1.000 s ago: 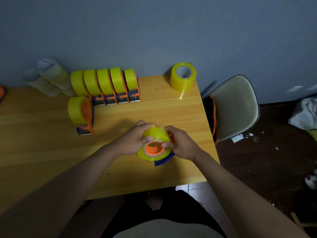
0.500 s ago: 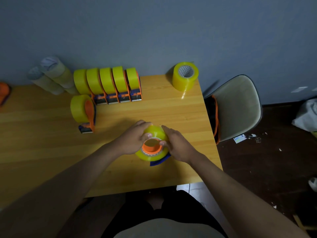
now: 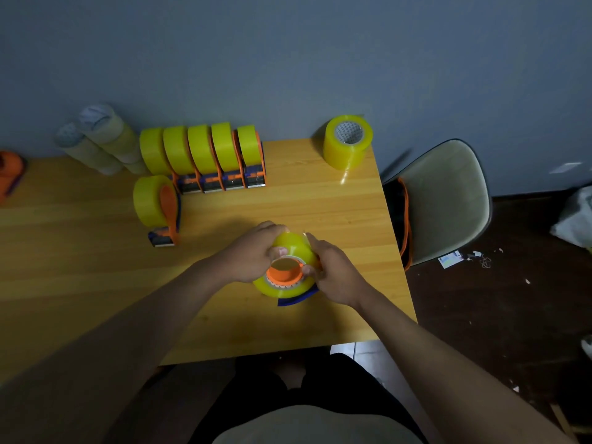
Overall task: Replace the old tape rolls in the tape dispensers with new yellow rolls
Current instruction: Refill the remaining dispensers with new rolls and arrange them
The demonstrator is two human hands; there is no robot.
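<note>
Both hands hold a tape dispenser (image 3: 296,298) with an orange hub and blue body, low over the table's front right part. A yellow tape roll (image 3: 290,270) sits around its hub. My left hand (image 3: 253,251) grips the roll from the left. My right hand (image 3: 333,274) holds the roll and dispenser from the right. A row of several dispensers (image 3: 205,155) with yellow rolls stands at the back. One more loaded dispenser (image 3: 157,206) stands alone in front of that row. A spare yellow roll (image 3: 347,142) lies at the back right corner.
Pale old tape rolls (image 3: 96,139) are stacked at the back left against the grey wall. An orange object (image 3: 9,174) sits at the far left edge. A beige chair (image 3: 445,200) stands right of the wooden table (image 3: 80,267). Litter lies on the dark floor.
The roll and dispenser have tilted a little in my hands, and my right hand has slid along the roll's right side. The rest of the table is unchanged.
</note>
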